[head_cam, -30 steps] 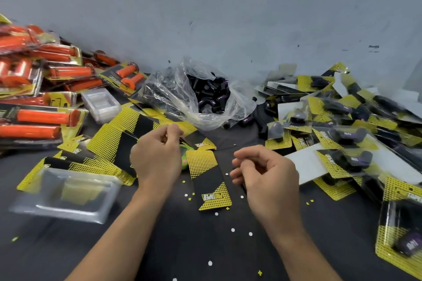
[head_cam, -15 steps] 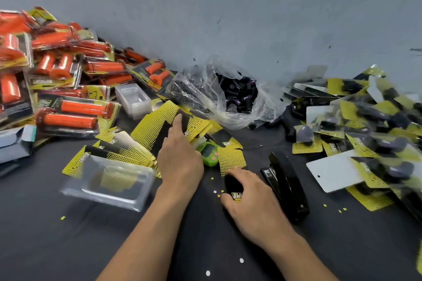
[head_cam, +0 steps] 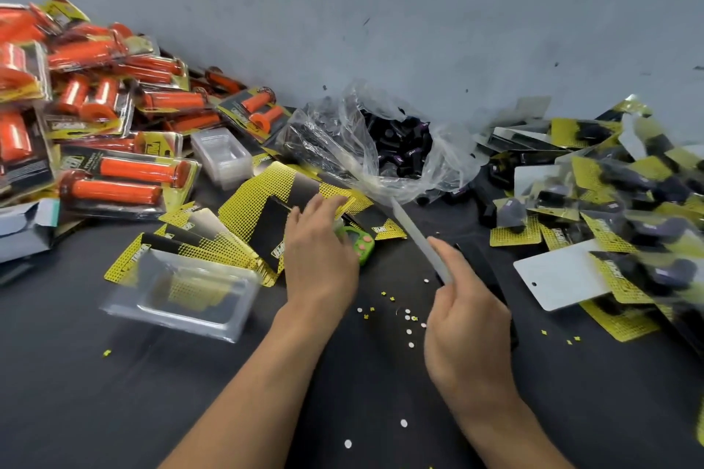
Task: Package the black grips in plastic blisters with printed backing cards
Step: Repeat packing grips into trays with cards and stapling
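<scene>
The right hand [head_cam: 466, 320] pinched a backing card [head_cam: 421, 240] by its near end between thumb and fingers. The card was turned edge-on so its pale back showed, and it slanted up toward the plastic bag [head_cam: 350, 133]. The black grips [head_cam: 400, 147] lay heaped inside that bag against the wall. The left hand [head_cam: 320, 255] lay with its fingers stretched out and loosely together on the fan of yellow-and-black cards [head_cam: 251, 202] on the dark table [head_cam: 114, 392], with a small green gadget [head_cam: 362, 246] just beside it. An empty clear blister [head_cam: 183, 297] rested on the near edge of the fan. Packed orange grips [head_cam: 114, 179] were piled at the left and finished black-grip packs [head_cam: 628, 198] at the right.
</scene>
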### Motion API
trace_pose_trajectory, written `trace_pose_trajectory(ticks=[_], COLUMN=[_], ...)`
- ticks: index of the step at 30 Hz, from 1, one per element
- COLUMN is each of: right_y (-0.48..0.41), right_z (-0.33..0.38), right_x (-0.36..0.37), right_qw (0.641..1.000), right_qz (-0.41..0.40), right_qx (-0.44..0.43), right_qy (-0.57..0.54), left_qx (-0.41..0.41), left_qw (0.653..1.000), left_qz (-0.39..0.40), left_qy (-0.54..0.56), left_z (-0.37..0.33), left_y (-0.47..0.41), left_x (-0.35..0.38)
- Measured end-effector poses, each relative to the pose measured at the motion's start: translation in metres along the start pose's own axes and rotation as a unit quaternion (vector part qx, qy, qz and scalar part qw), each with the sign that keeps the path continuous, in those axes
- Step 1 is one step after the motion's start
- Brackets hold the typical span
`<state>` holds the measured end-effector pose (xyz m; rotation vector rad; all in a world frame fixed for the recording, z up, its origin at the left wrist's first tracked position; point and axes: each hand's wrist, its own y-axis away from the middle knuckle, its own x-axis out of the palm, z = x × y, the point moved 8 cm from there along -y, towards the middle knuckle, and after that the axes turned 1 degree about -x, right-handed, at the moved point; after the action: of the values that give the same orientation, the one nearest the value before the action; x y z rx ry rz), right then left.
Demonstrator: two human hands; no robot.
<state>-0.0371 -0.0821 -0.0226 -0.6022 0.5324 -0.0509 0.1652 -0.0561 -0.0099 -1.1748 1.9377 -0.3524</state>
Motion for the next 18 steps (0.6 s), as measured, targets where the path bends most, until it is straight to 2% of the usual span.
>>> trace_pose_trajectory(ticks=[2, 4, 6, 8, 10, 13, 15, 18], right_y=[0.005, 0.007, 0.01, 0.013, 0.016, 0.021, 0.022, 0.023], right_z=[0.002, -0.005, -0.012, -0.017, -0.024, -0.027, -0.027, -0.026], right_x=[0.003, 0.015, 0.029, 0.04, 0.05, 0.059, 0.059, 0.057], right_qw=[0.999, 0.993, 0.979, 0.967, 0.959, 0.95, 0.947, 0.945], right_qz=[0.033, 0.116, 0.204, 0.252, 0.277, 0.294, 0.297, 0.301], right_qx=[-0.021, -0.01, -0.005, -0.011, -0.011, -0.01, -0.006, -0.002], right_qy=[-0.024, -0.03, 0.002, 0.04, 0.067, 0.109, 0.119, 0.128], left_qx=[0.018, 0.022, 0.037, 0.046, 0.013, -0.051, -0.083, -0.091], left_qw=[0.999, 0.998, 0.996, 0.992, 0.983, 0.943, 0.923, 0.918], left_qz=[-0.028, -0.058, -0.083, -0.078, -0.029, 0.114, 0.198, 0.225], left_qy=[0.02, 0.017, -0.022, -0.093, -0.181, -0.308, -0.32, -0.315], left_z=[-0.007, -0.015, -0.024, -0.022, -0.001, 0.051, 0.079, 0.098], left_y=[0.005, 0.006, 0.003, -0.008, -0.026, -0.042, -0.038, -0.029], left_x=[-0.006, -0.019, -0.039, -0.061, -0.087, -0.117, -0.125, -0.129])
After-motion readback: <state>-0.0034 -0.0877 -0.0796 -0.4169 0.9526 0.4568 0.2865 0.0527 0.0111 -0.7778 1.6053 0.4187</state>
